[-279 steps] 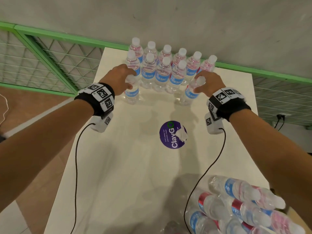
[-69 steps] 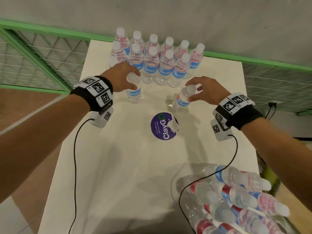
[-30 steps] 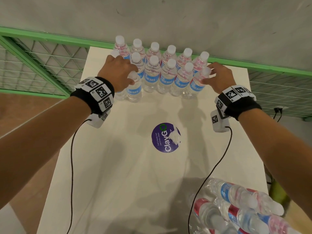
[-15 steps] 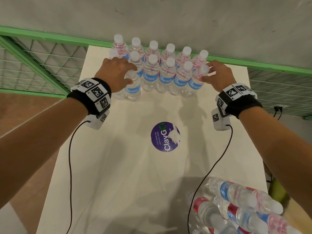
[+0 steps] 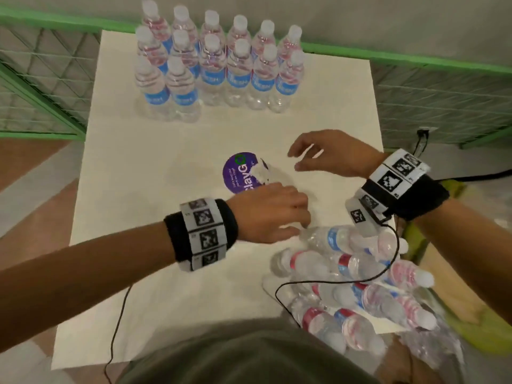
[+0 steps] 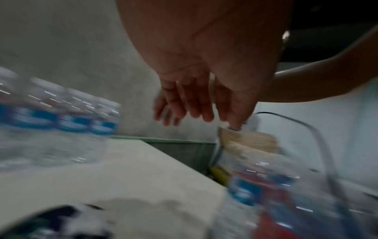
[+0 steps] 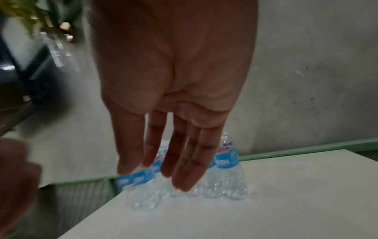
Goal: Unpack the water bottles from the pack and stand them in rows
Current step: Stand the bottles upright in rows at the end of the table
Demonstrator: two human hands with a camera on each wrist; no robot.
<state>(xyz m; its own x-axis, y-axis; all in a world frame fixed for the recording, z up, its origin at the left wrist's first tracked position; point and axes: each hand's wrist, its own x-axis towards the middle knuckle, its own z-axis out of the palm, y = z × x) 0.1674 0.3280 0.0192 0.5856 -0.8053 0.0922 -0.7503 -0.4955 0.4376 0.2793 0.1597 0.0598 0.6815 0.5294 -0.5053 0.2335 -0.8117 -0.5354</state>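
Note:
Several clear water bottles with blue labels and white caps stand in rows at the far end of the white table. They show blurred in the left wrist view and behind my fingers in the right wrist view. The torn pack lies at the near right with several bottles on their sides in it. My left hand hovers at the base of the pack's top bottle, fingers loose, holding nothing. Over the table's middle my right hand hangs with straight fingers, empty.
A round purple sticker lies mid-table, between the rows and the pack. A green rail with wire mesh borders the table's far and left sides. Black wrist cables trail over the pack. The pack overhangs the table's right edge.
Both hands let go of the bottles in the rows and drew back toward the pack. The left hand now sits by the pack's top bottle; the view has tipped down.

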